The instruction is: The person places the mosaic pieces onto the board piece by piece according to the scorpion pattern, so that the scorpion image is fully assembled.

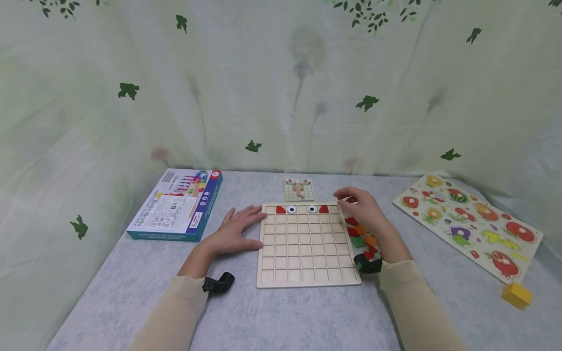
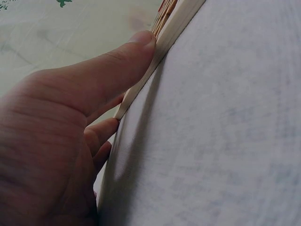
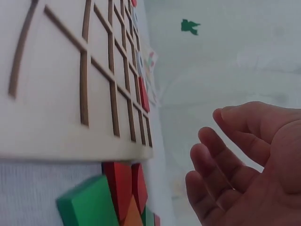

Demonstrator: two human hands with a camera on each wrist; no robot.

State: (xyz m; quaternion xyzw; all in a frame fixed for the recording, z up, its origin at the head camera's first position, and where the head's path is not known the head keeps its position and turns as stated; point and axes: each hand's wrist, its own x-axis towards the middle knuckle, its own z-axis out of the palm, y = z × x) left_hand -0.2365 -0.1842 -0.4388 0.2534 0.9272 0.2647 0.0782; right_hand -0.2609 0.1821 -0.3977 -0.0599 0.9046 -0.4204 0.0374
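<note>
A square wooden grid board (image 1: 306, 251) lies flat on the table. Its top row holds a red piece (image 1: 280, 209), two eye tiles (image 1: 312, 209) and another red piece (image 3: 143, 94). My left hand (image 1: 231, 235) rests against the board's left edge, fingers and thumb spread; the thumb (image 2: 127, 61) touches the rim. Over the board's upper right corner hovers my right hand (image 1: 364, 208), fingers loosely bent and nothing between them. Red, orange and green blocks (image 1: 358, 241) lie beside the board's right edge, partly hidden by the right wrist.
Behind the board lies a small pattern card (image 1: 299, 189). A boxed toy set (image 1: 169, 209) sits at the left. To the right are a fruit puzzle board (image 1: 465, 219) and a yellow block (image 1: 516, 295). A printed curtain (image 1: 281, 87) hangs behind the table.
</note>
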